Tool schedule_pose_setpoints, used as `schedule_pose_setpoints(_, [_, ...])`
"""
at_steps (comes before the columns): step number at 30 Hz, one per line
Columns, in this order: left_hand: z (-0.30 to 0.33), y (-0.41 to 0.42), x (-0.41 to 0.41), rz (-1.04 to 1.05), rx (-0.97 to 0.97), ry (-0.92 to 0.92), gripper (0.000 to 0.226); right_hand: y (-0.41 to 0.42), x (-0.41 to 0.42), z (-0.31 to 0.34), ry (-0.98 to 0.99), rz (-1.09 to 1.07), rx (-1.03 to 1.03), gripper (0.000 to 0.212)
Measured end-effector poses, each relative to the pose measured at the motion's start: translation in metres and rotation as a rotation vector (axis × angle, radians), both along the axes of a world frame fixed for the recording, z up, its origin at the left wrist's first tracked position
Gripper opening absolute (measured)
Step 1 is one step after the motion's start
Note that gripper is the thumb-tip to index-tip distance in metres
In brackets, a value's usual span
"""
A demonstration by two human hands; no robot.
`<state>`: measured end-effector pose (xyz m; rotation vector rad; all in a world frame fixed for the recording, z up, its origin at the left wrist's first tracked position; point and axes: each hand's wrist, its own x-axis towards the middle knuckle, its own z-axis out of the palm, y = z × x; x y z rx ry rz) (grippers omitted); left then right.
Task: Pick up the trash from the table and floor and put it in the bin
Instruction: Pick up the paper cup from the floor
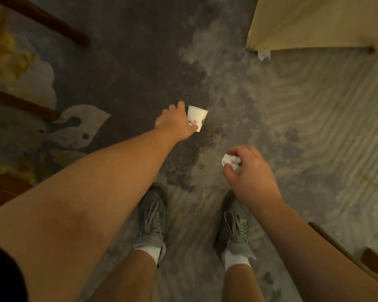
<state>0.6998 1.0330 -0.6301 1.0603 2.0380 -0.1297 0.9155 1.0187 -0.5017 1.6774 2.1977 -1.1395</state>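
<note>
Below, left hand (pixel 175 123) grips a paper cup (pixel 196 118) (print unreadable); right hand (pixel 247 173) pinches crumpled tissue (pixel 231 161).

Left hand (pixel 175 121) grips cup (pixel 196 117), right hand (pixel 248 171) tissue (pixel 231 161)

Patterned grey carpet (pixel 227 68), dark wooden chair legs (pixel 52 25), dim warm light.

A patterned carpet (pixel 314 110) covers the floor, dark grey in the middle and paler with wavy ridges to the right, with pale leaf shapes at the left. Two grey laced sneakers (pixel 152 223) with white socks (pixel 236 259) stand side by side on it. Dark wooden chair legs (pixel 42 20) cross the upper left. A cream tablecloth (pixel 314 22) hangs at upper right.
</note>
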Motion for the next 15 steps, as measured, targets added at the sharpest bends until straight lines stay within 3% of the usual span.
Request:
schedule_pose_setpoints(8, [-0.076, 0.018, 0.029, 0.161, -0.004, -0.046, 0.095, -0.005, 0.036, -0.056, -0.028, 0.042, -0.043, 0.025])
schedule_pose_setpoints(15, [-0.035, 0.025, 0.021, 0.213, 0.062, -0.059, 0.084, 0.010, 0.036, -0.026, 0.006, 0.066, -0.022, 0.025])
